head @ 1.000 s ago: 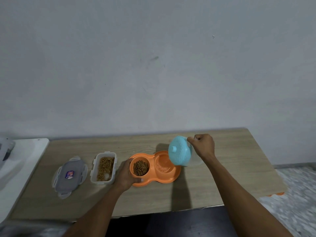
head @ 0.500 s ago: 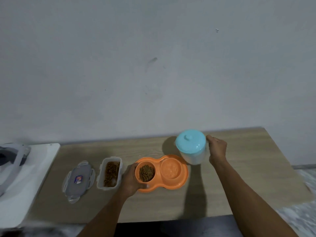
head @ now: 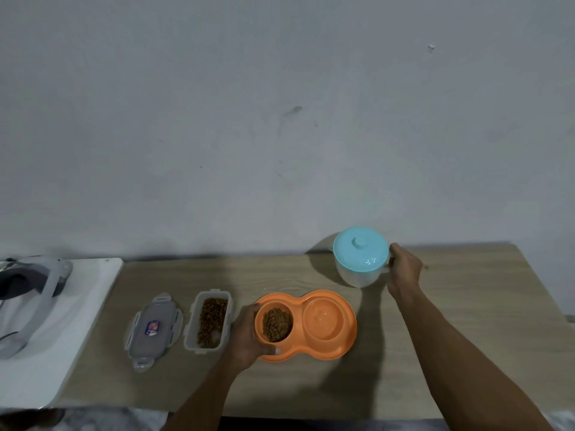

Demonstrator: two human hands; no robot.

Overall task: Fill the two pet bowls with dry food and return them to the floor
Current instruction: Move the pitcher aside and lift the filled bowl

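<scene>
2 hands point(head: 247, 337) point(head: 403, 273) grip feeder point(head: 323, 346), jug point(head: 361, 259).

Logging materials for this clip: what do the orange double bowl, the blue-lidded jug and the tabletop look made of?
Orange double bowl: likely moulded plastic, one uniform colour, soft sheen. Blue-lidded jug: plastic too, glossy lid with highlights, translucent whitish body. Tabletop: matt wood-grain surface, probably laminate; real wood cannot be ruled out.

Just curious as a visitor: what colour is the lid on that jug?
Light blue. The lid shows plainly in the head view, with the right hand beside the jug.
</scene>
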